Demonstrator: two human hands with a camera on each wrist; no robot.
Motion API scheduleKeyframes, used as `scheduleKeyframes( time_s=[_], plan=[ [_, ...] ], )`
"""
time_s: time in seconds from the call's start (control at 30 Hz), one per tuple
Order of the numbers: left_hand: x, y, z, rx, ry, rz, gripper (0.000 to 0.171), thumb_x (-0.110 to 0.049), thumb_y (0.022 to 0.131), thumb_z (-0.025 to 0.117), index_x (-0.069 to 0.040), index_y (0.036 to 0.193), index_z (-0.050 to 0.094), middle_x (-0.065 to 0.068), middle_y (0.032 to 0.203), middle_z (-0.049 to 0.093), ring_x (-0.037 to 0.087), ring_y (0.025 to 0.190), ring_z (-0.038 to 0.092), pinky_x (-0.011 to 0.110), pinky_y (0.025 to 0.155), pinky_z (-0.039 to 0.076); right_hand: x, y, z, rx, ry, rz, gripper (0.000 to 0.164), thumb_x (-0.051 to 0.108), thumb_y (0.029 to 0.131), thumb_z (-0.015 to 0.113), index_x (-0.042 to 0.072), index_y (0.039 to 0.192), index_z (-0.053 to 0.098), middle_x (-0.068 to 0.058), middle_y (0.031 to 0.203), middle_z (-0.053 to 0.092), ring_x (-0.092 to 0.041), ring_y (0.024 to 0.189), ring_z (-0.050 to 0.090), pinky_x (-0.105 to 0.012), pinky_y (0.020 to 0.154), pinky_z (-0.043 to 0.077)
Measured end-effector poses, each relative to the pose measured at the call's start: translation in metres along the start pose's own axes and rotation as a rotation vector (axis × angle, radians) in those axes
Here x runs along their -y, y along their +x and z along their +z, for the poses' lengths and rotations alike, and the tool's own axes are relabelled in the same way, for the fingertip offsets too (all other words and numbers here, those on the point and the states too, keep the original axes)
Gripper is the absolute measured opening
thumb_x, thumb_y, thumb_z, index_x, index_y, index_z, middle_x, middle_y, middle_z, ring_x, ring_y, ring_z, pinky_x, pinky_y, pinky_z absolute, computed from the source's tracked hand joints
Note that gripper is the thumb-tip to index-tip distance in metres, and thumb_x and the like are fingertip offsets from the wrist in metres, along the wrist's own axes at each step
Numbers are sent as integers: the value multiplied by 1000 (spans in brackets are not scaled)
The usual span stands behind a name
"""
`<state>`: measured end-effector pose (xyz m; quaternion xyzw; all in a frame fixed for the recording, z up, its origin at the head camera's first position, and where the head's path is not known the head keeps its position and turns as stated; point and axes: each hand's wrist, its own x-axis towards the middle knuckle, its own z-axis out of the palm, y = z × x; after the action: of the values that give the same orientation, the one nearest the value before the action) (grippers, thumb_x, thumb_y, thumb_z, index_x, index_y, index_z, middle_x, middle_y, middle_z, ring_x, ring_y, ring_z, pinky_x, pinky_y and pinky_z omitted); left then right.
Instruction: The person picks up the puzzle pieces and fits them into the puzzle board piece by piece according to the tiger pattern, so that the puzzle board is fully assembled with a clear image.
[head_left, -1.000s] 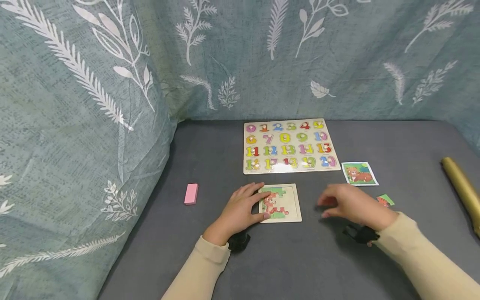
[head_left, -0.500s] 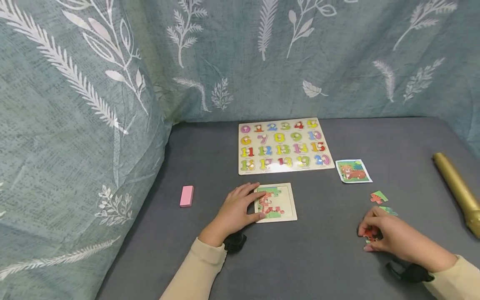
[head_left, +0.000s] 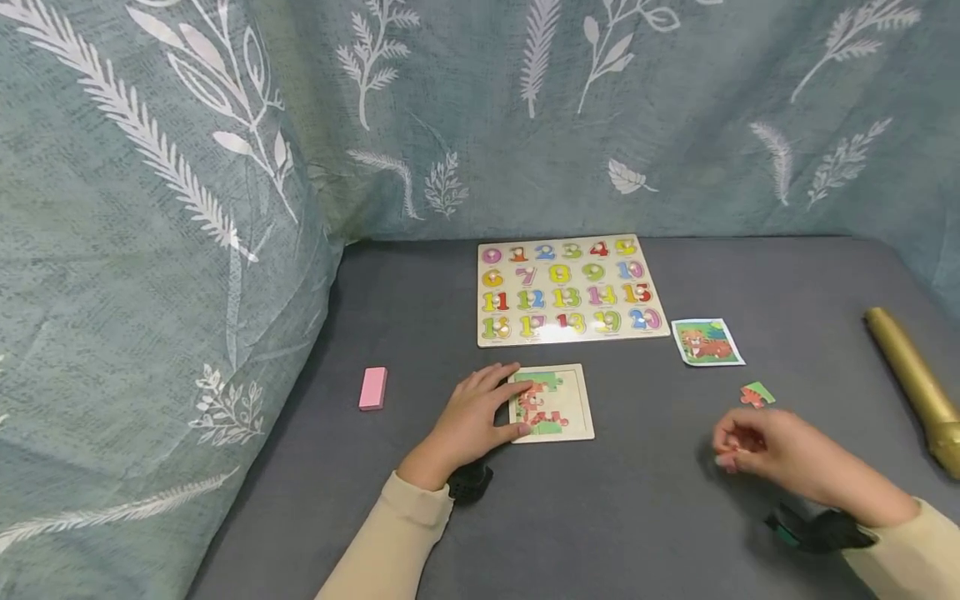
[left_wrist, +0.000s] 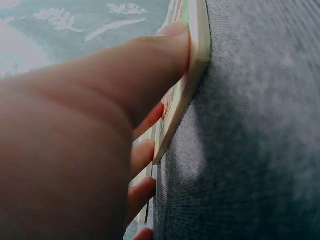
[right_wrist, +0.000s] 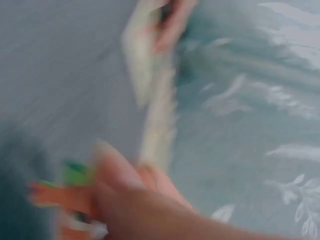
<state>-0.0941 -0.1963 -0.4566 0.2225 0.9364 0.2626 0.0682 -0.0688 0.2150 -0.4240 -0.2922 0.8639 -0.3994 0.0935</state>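
My left hand rests over the left side of a small wooden jigsaw tray, thumb and index finger pressing on its face. In the left wrist view, the thumb lies on the tray's edge. A partly assembled tiger picture fills the tray's left part; the right part is bare wood. Off to the right, my right hand has curled fingers and pinches orange-and-green jigsaw pieces, blurred in the right wrist view. One loose jigsaw piece lies just beyond that hand.
Behind the tray lies a wooden number board. A tiger picture card sits to its right. A pink block lies at left, a gold tube at far right. Patterned curtains border the grey tabletop.
My right hand moved away from the tray to the loose pieces at right and picked up from there; the green piece beside it no longer shows on the table. The left hand stays on the tray.
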Motion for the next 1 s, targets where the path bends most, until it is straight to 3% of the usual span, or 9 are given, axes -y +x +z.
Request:
scheduleKeyframes(
  time_s=[0.17, 0.33, 0.53, 0.7, 0.87, 1.0],
  plan=[
    [6, -4, -4, -21, 21, -27, 64, -33, 94, 82, -19, 152, 58, 8, 166, 38, 34, 156, 26, 62, 123, 22, 40, 70, 13, -33, 209, 202, 11, 0, 95, 76, 1, 102, 68, -4, 88, 73, -22, 81, 75, -33, 69, 61],
    [5, -2, -2, -3, 14, -13, 65, -35, 95, 80, -19, 153, 57, 9, 167, 36, 35, 156, 25, 63, 123, 21, 46, 110, 31, -35, 323, 252, 17, -3, 100, 68, -6, 116, 65, -13, 100, 70, -29, 92, 75, -39, 81, 63],
    [-1, 1, 0, 6, 13, 0, 64, -36, 95, 80, -19, 153, 57, 8, 167, 36, 35, 156, 25, 63, 123, 21, 42, 130, 46, -58, 335, 233, 9, -3, 101, 67, -4, 107, 60, -15, 97, 67, -29, 91, 74, -41, 83, 63],
    [-2, 1, 0, 8, 22, -8, 64, -36, 95, 79, -19, 153, 57, 8, 167, 36, 34, 156, 26, 63, 123, 21, 43, 144, 55, -52, 261, 230, 11, 0, 101, 68, -2, 111, 63, -12, 95, 66, -29, 87, 69, -41, 78, 61],
    [-3, 2, -1, 10, 35, -17, 65, -37, 95, 79, -20, 154, 56, 7, 167, 37, 33, 156, 26, 62, 123, 22, 47, 153, 66, -41, 282, 211, 11, -2, 100, 69, -3, 110, 64, -13, 93, 62, -29, 86, 69, -40, 78, 62],
    [-4, 1, -1, 17, 29, -21, 64, -38, 96, 79, -20, 153, 57, 7, 167, 36, 33, 156, 26, 62, 123, 20, 50, 156, 78, -16, 199, 167, 9, -3, 100, 68, -1, 108, 66, -9, 89, 65, -23, 79, 66, -35, 70, 57]
  ],
)
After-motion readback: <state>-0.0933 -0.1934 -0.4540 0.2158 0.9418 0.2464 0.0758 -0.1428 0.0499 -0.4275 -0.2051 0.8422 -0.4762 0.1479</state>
